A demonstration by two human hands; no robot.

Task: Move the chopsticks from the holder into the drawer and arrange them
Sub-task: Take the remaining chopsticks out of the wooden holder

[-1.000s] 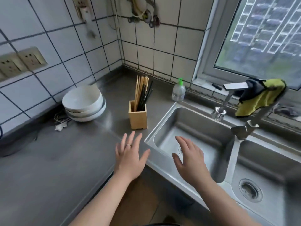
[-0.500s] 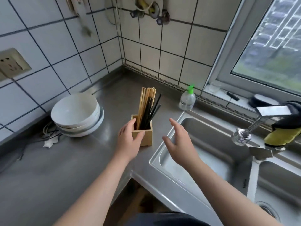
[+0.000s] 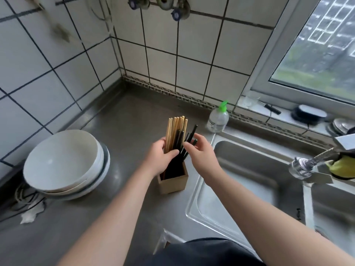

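Both now closed around the chopsticks (image 3: 177,134) in the holder (image 3: 173,180) on the counter (image 3: 123,116), left hand (image 3: 160,156) wrapping the bundle, right hand (image 3: 199,152) pinching the dark ones, where half a second ago merely nearing; bottle (image 3: 218,120) label unreadable.

**Steel, wood and glazed tile**

The counter (image 3: 124,116) and sink (image 3: 247,175) are brushed metal with a dull sheen. The holder (image 3: 173,182) is pale matt wood; its chopsticks (image 3: 175,131) look partly light wood, partly glossy black, perhaps plastic. The bowls (image 3: 63,162) are smooth and glazed, the wall tiles (image 3: 192,73) glossy.
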